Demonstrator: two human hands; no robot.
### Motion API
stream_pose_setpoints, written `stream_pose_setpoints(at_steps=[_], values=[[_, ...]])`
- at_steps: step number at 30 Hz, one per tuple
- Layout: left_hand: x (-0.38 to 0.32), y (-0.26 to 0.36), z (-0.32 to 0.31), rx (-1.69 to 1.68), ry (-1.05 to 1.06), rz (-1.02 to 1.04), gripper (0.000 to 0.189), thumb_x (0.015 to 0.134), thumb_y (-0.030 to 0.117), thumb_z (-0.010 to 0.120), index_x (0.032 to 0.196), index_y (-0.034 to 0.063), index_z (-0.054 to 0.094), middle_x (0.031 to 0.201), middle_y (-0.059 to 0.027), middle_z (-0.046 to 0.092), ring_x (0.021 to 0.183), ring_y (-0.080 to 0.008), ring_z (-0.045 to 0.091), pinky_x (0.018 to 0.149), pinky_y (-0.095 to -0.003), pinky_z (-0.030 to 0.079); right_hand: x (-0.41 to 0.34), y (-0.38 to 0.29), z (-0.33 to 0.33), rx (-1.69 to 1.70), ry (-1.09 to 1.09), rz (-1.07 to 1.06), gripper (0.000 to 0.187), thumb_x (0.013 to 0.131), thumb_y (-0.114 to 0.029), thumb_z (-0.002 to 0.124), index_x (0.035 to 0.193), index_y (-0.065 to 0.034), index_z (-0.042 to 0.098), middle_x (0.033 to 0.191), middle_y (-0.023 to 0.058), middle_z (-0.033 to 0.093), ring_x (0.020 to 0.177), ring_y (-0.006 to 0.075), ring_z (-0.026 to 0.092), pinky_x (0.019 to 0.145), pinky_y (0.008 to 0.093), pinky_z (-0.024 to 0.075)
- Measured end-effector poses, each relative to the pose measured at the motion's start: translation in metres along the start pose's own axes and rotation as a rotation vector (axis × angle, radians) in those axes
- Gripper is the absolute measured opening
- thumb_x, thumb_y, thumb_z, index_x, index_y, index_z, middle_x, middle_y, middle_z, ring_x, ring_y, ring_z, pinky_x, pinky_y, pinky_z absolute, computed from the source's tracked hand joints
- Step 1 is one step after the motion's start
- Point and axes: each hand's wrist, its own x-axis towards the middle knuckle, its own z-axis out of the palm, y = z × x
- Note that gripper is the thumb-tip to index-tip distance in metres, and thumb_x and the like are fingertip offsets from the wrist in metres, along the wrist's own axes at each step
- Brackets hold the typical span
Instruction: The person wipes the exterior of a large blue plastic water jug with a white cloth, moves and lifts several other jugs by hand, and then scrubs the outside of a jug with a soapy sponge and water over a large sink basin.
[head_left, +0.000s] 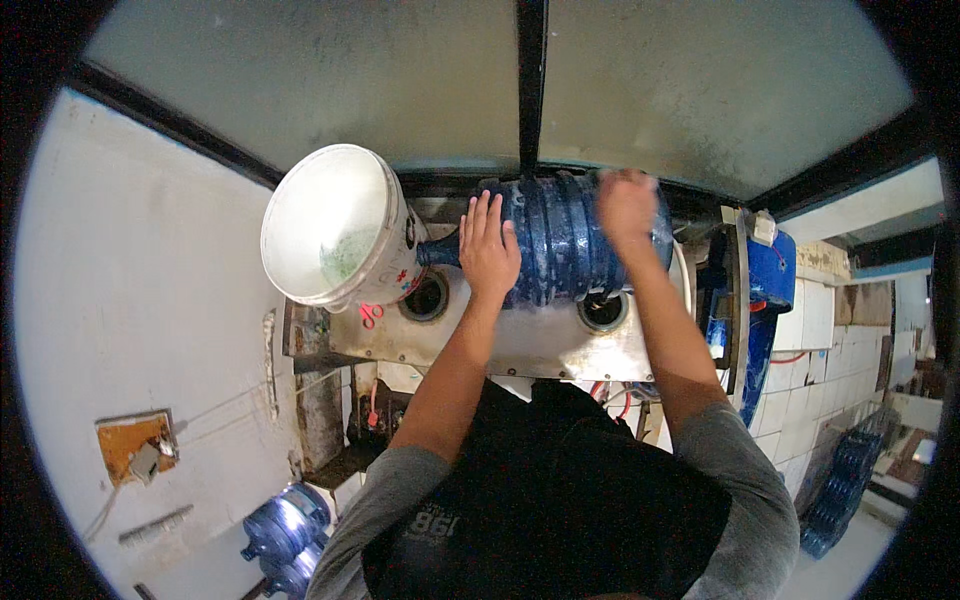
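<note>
A large blue plastic water jug lies on its side across a metal counter, its neck pointing left. My left hand rests flat on the jug's shoulder, near the neck, with the fingers extended. Over the base end of the jug, my right hand is blurred, its fingers curled; whether it holds something cannot be made out. Wet patches or suds show on the ribbed side. Left of the neck stands a white plastic bucket, tilted in view, with greenish-white foam or liquid visible inside.
Two round openings sit in the counter, a left hole and a right hole. Red-handled scissors are below the bucket. Glass panels rise behind. More blue jugs stand at lower left; a blue container is at right.
</note>
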Motion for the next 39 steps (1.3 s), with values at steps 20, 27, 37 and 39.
stream_pose_setpoints(at_steps=[20, 27, 37, 39], values=[[-0.1, 0.002, 0.02, -1.4, 0.304, -1.358, 0.086, 0.1, 0.069, 0.048, 0.157, 0.0048, 0.039, 0.155, -0.0123, 0.049, 0.139, -0.0308, 0.049, 0.12, -0.0447, 0.033, -0.054, -0.112, -0.018, 0.315, 0.073, -0.316, 0.046, 0.083, -0.019, 0.073, 0.127, -0.0093, 0.069, 0.125, 0.011, 0.064, 0.108, 0.0353, 0.055, 0.088, 0.0449, 0.0507], [-0.057, -0.092, 0.027, -1.426, -0.081, -1.273, 0.084, 0.087, 0.069, 0.068, 0.143, 0.0061, 0.057, 0.136, -0.0106, 0.065, 0.122, -0.032, 0.062, 0.105, -0.0481, 0.049, -0.119, -0.097, -0.032, 0.508, 0.167, -0.514, 0.042, 0.082, -0.011, 0.074, 0.124, -0.0053, 0.069, 0.127, 0.0135, 0.064, 0.103, 0.0377, 0.057, 0.088, 0.0457, 0.0502], [-0.02, -0.019, -0.035, -1.846, 0.404, -0.714, 0.019, 0.083, 0.004, 0.071, 0.101, 0.0068, 0.064, 0.1, -0.0087, 0.072, 0.1, -0.025, 0.068, 0.099, -0.0411, 0.05, -0.061, -0.12, -0.138, 0.237, 0.245, -0.358, 0.034, 0.093, -0.022, 0.066, 0.119, -0.0006, 0.071, 0.128, 0.0198, 0.068, 0.127, 0.0383, 0.058, 0.103, 0.0467, 0.0478], [0.009, 0.028, -0.079, -1.633, 0.541, -0.609, 0.02, 0.08, -0.004, 0.069, 0.097, 0.0056, 0.065, 0.094, -0.0081, 0.069, 0.093, -0.0224, 0.067, 0.093, -0.0367, 0.052, -0.066, -0.121, -0.165, 0.322, 0.167, -0.305, 0.033, 0.092, -0.019, 0.067, 0.118, 0.0004, 0.071, 0.129, 0.0204, 0.067, 0.13, 0.0383, 0.057, 0.105, 0.0502, 0.0472]])
